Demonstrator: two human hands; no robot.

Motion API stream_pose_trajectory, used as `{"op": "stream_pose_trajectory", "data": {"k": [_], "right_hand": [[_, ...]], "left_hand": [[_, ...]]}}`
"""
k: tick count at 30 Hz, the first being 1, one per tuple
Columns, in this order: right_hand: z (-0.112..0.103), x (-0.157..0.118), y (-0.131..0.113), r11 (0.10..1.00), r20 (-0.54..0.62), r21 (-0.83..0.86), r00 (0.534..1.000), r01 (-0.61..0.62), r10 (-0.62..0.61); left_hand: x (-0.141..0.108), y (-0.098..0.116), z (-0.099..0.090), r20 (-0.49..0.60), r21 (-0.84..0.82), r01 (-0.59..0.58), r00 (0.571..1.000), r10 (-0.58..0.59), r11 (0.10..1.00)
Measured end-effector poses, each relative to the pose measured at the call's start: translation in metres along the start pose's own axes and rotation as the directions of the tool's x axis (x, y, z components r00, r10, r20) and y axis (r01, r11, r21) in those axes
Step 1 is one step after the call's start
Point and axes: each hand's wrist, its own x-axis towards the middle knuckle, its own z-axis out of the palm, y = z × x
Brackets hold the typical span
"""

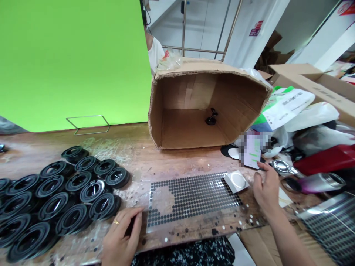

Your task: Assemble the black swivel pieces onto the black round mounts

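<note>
My left hand [120, 234], with a ring on one finger, rests on the table with its fingers loosely bent and nothing visible in them. Its fingertips are at the left edge of a clear sheet [194, 195] covered in rows of small black dots; a patch of dots is gone at the left. My right hand [267, 188] reaches a fingertip to the lower edge of a phone [252, 149] with a lit screen, partly blurred out. A small white square [236, 181] with a round shape lies on the sheet's right end. Coiled black belts [104, 205] stand at left.
An open cardboard box [183, 133] on its side holds a small black item [211, 119]. A green panel [72, 62] rises behind. Plastic bags [291, 107], a red object [327, 159] and a purple-silver flask [318, 183] crowd the right. A person's white sleeve [155, 53] shows behind.
</note>
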Motion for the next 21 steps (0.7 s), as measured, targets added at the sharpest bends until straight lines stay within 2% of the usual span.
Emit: {"op": "stream_pose_trajectory", "data": {"k": [3,6,9,11,14,17,19,21], "right_hand": [[-0.001,-0.003,-0.028,0.997,0.03,0.072,0.999,-0.038,0.036],[0.004,-0.001,-0.063,0.973,0.105,0.221,0.994,-0.065,0.043],[0.017,0.012,-0.098,0.944,0.203,0.331,0.978,-0.016,-0.055],[0.027,0.022,-0.118,0.928,0.28,0.372,0.95,0.025,-0.138],[0.04,0.028,-0.148,0.902,0.408,0.426,0.876,0.065,-0.256],[0.046,0.016,-0.174,0.871,0.523,0.481,0.763,0.104,-0.379],[0.05,0.006,-0.186,0.857,0.57,0.496,0.692,0.14,-0.443],[0.059,0.005,-0.189,0.862,0.595,0.474,0.655,0.181,-0.465]], "left_hand": [[-0.001,0.0,0.001,-0.011,0.002,0.0,1.0,0.0,1.0],[-0.001,0.001,0.0,-0.024,-0.002,-0.022,0.999,0.022,1.0],[-0.001,0.002,0.0,-0.022,-0.026,-0.021,1.0,0.021,0.999],[-0.002,0.003,0.0,-0.025,-0.041,-0.002,1.0,0.001,0.999],[-0.004,0.007,-0.001,-0.048,-0.058,0.041,0.998,-0.044,0.997],[-0.004,0.011,-0.003,-0.057,-0.076,0.073,0.995,-0.077,0.994],[-0.004,0.014,-0.004,-0.055,-0.082,0.077,0.995,-0.081,0.994],[-0.004,0.016,-0.004,-0.054,-0.086,0.07,0.996,-0.074,0.994]]}}
